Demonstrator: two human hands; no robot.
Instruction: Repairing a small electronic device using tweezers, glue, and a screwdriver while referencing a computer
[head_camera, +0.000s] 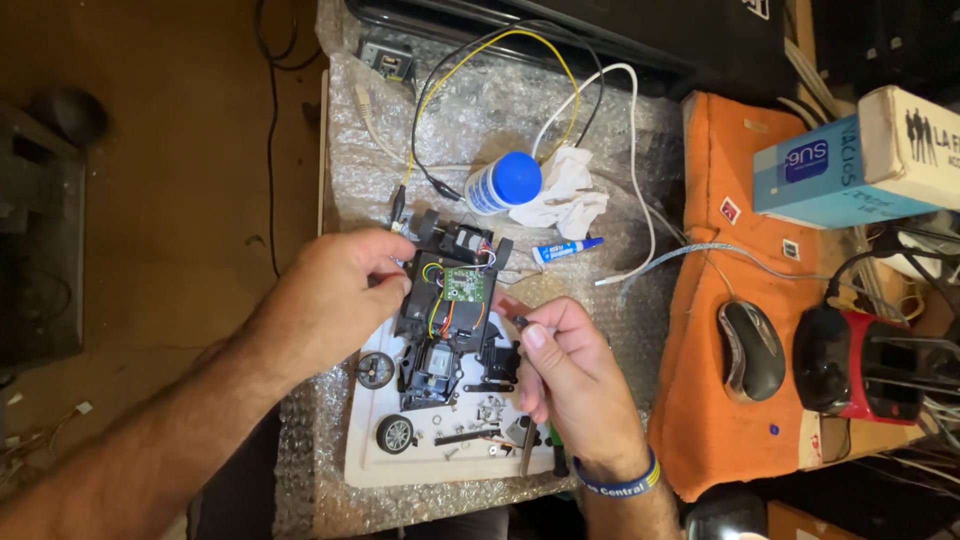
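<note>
A stripped toy car chassis (445, 320) lies near the middle of the surface (300, 180), on a white sheet (365, 450) spread over bubble wrap (480, 110). Its black frame is open on top, showing a small green circuit board (464, 284) with thin red, yellow and blue wires.

The left hand (335, 300) is curled against the left side of the chassis, thumb and fingers closed on the frame edge; the fingertips are partly hidden behind the frame, so the exact grip is hard to make out. The right hand (565, 365) sits just beside the right side of the chassis, its fingers pinched shut on a small dark tool (518, 322) whose tip points toward the board. Most of that tool is hidden inside the hand, and its kind cannot be told.

Two loose wheels (385, 400) lie on the sheet at the front left of the chassis, and tiny screws and small parts (480, 420) are scattered toward the front edge, too small to tell apart.

Behind the chassis stand a white bottle with a blue cap (505, 182), a crumpled tissue (570, 195) and a small glue tube (563, 250). Toward the right edge a computer mouse (752, 348) rests on an orange cloth (720, 200), and a red and black device (865, 365) is cut off at the picture's border.
</note>
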